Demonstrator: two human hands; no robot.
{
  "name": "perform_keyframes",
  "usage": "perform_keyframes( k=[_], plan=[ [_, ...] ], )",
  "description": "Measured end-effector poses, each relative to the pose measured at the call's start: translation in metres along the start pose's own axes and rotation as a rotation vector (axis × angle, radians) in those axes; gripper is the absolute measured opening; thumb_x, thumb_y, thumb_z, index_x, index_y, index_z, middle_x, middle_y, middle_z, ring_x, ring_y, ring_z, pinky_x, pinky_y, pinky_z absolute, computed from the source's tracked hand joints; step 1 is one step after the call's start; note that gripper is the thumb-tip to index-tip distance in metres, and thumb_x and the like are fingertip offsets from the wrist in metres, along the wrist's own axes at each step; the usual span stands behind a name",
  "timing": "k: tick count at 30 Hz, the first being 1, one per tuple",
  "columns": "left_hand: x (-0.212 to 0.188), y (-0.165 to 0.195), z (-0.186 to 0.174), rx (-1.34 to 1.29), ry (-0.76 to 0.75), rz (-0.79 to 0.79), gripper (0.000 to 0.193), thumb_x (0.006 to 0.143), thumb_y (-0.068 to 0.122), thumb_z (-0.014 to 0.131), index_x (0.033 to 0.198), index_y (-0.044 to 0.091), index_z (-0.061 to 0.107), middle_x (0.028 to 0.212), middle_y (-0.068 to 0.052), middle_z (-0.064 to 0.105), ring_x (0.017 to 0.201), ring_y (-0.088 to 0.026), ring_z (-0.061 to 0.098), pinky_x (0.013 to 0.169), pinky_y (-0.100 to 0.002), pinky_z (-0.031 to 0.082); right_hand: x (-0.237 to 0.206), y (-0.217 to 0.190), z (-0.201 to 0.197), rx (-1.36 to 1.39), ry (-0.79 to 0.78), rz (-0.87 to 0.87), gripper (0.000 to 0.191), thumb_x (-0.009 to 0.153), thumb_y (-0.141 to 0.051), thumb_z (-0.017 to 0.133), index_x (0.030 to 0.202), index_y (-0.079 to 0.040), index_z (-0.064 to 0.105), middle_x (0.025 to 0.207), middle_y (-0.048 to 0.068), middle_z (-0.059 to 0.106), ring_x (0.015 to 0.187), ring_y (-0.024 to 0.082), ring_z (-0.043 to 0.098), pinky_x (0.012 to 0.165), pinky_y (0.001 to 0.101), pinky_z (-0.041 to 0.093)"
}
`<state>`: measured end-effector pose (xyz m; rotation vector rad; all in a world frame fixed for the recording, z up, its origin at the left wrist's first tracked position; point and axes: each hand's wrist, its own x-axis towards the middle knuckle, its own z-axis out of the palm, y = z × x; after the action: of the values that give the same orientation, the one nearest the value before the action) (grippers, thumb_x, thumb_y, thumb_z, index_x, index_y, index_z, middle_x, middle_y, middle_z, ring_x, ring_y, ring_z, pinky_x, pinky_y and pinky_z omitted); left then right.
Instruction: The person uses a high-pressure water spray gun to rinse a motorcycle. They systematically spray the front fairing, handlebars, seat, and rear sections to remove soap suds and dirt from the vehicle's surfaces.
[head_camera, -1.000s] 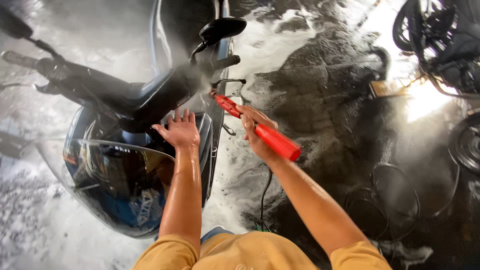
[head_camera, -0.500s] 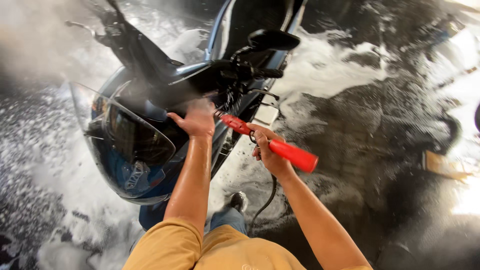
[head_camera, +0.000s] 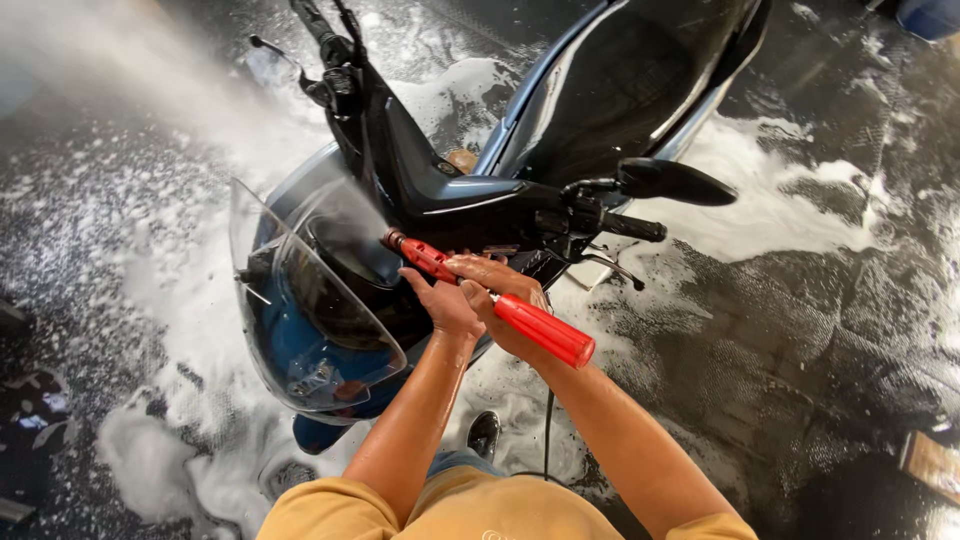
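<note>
A red pressure-washer gun (head_camera: 545, 328) points up and to the left, its nozzle close to the dash of a wet blue scooter (head_camera: 440, 200). My right hand (head_camera: 512, 300) is wrapped around the gun's middle. My left hand (head_camera: 443, 302) cups the barrel just ahead of it, fingers against the gun. Spray mist rises from the nozzle toward the upper left, over the clear windshield (head_camera: 300, 300). A black hose (head_camera: 547, 430) hangs down from the gun's rear.
The handlebar with its black mirror (head_camera: 672, 180) juts out to the right, just above my hands. White foam (head_camera: 770, 190) lies in patches on the dark wet floor around the scooter. My black shoe (head_camera: 484, 434) shows below my arms.
My left hand has left the scooter's body and joined the right on the gun. The gun has swung left toward the dash, and my view has shifted over the scooter's front.
</note>
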<state>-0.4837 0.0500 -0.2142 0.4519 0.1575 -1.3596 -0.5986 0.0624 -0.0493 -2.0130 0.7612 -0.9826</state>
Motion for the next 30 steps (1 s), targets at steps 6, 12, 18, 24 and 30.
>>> perform_keyframes(
  k=[6, 12, 18, 24, 30],
  plan=[
    [0.007, 0.001, -0.019, 0.006, -0.1, -0.099, 0.125, 0.071, 0.102, 0.02, 0.151, 0.009, 0.042, 0.14, -0.011, 0.055, 0.127, -0.026, 0.054, 0.106, -0.04, 0.044, 0.023, -0.01, 0.006, -0.03, -0.08, -0.029, 0.033, 0.097, -0.015, 0.064, 0.128, -0.007, 0.071, 0.132, 0.013, 0.072, 0.131, 0.028, 0.065, 0.112, 0.0391, 0.051],
    [-0.004, 0.001, 0.009, -0.159, -0.055, -0.023, 0.116, 0.073, 0.099, 0.029, 0.147, 0.01, 0.037, 0.152, -0.009, 0.045, 0.142, -0.034, 0.044, 0.119, -0.053, 0.034, -0.003, -0.014, -0.033, -0.087, -0.098, -0.014, 0.029, 0.101, -0.019, 0.063, 0.126, -0.008, 0.072, 0.131, 0.012, 0.073, 0.131, 0.028, 0.066, 0.113, 0.0406, 0.051],
    [-0.004, -0.001, 0.017, -0.182, 0.083, 0.006, 0.101, 0.073, 0.092, 0.039, 0.126, 0.007, 0.051, 0.144, -0.01, 0.048, 0.14, -0.038, 0.04, 0.12, -0.068, 0.031, -0.026, -0.006, -0.043, -0.022, -0.097, 0.146, 0.03, 0.101, -0.02, 0.06, 0.126, -0.01, 0.073, 0.132, 0.011, 0.073, 0.107, 0.023, 0.071, 0.087, 0.0349, 0.059],
    [-0.008, -0.002, 0.003, -0.254, -0.433, -0.032, 0.1, 0.088, 0.092, 0.036, 0.127, 0.002, 0.051, 0.136, -0.013, 0.049, 0.134, -0.035, 0.043, 0.121, -0.061, 0.027, -0.042, 0.007, -0.062, 0.051, -0.101, 0.269, 0.031, 0.101, -0.023, 0.059, 0.127, -0.011, 0.072, 0.13, 0.009, 0.072, 0.076, 0.008, 0.068, 0.056, 0.0232, 0.059],
    [-0.04, -0.009, 0.0, -0.036, -0.133, -0.01, 0.08, 0.101, 0.072, 0.036, 0.14, 0.002, 0.044, 0.15, -0.014, 0.051, 0.144, -0.035, 0.044, 0.124, -0.051, 0.028, -0.074, 0.018, -0.101, 0.022, -0.005, 0.224, 0.03, 0.101, -0.024, 0.06, 0.125, -0.011, 0.073, 0.129, 0.008, 0.073, 0.069, 0.008, 0.067, 0.055, 0.0227, 0.058]
  ],
)
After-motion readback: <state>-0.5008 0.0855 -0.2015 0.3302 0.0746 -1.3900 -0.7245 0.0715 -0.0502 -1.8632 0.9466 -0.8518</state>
